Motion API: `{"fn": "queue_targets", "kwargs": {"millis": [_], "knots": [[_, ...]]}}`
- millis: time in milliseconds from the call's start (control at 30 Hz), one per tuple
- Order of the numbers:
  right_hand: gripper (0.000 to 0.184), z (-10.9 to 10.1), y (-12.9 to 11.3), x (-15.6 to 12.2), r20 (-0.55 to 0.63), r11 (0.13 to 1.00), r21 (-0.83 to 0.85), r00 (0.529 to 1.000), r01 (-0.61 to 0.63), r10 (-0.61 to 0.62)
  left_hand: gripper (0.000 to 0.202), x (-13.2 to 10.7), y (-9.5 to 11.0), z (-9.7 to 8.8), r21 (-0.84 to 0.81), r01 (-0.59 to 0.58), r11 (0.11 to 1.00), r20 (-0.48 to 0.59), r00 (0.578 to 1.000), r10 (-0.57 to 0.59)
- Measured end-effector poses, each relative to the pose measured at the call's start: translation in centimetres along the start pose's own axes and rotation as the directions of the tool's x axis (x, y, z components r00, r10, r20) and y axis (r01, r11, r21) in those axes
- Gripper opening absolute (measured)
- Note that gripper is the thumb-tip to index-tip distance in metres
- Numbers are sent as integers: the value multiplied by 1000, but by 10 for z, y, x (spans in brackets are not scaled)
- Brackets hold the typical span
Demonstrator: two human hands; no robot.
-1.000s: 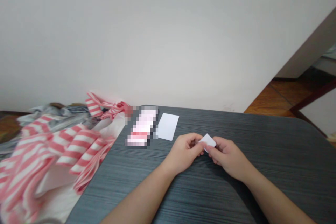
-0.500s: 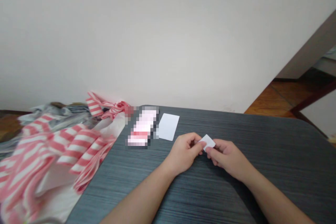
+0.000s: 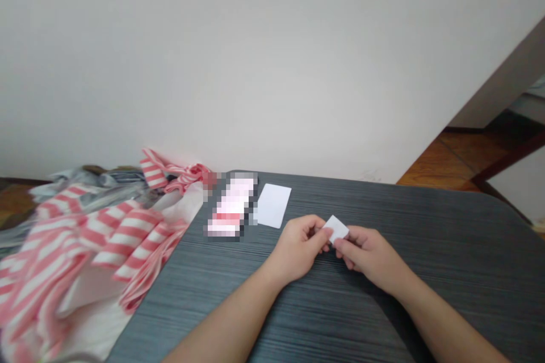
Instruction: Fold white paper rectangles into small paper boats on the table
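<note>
Between my two hands is a small piece of white paper (image 3: 337,228), held a little above the dark table (image 3: 204,295). The thumb and fingers of my left hand (image 3: 300,247) pinch its left side. My right hand (image 3: 369,252) pinches its right lower side, thumb on top. The fingers beneath the paper are partly hidden, so I cannot tell whether it is folded. Up and to the left of my hands, a larger white sheet of paper (image 3: 274,205) lies flat on the table.
A pixelated object (image 3: 233,204), perhaps a phone with a lit screen, lies left of the sheet. Red-and-white striped cloth (image 3: 128,232) is heaped beyond the table's left edge. A pale wall (image 3: 272,68) rises behind the table; a wooden floor (image 3: 443,159) shows at right.
The small white paper has tilted and shifted very slightly between my fingers. Both hands stay almost in the same place, and the things on the table have not moved.
</note>
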State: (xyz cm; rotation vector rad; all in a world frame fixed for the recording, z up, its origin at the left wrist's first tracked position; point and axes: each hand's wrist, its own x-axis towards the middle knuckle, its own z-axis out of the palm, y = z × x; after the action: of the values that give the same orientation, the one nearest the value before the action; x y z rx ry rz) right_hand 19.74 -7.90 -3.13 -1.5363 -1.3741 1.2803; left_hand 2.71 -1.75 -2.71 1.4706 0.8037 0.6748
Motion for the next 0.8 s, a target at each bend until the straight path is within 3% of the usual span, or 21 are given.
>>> {"fn": "queue_targets", "kwargs": {"millis": [367,533,800], "knots": [[22,-1,-4,-2,56,991,-102,995,85,-79,18,0,2,1,-97,-32,995,21,999,34],[23,1,-6,-4,90,992,-108,994,71,-61,24,-1,-1,0,-13,-8,1000,30,1000,9],[25,-1,-6,-2,66,993,-76,994,92,-87,25,-1,-5,0,-29,-8,1000,42,999,9]]}}
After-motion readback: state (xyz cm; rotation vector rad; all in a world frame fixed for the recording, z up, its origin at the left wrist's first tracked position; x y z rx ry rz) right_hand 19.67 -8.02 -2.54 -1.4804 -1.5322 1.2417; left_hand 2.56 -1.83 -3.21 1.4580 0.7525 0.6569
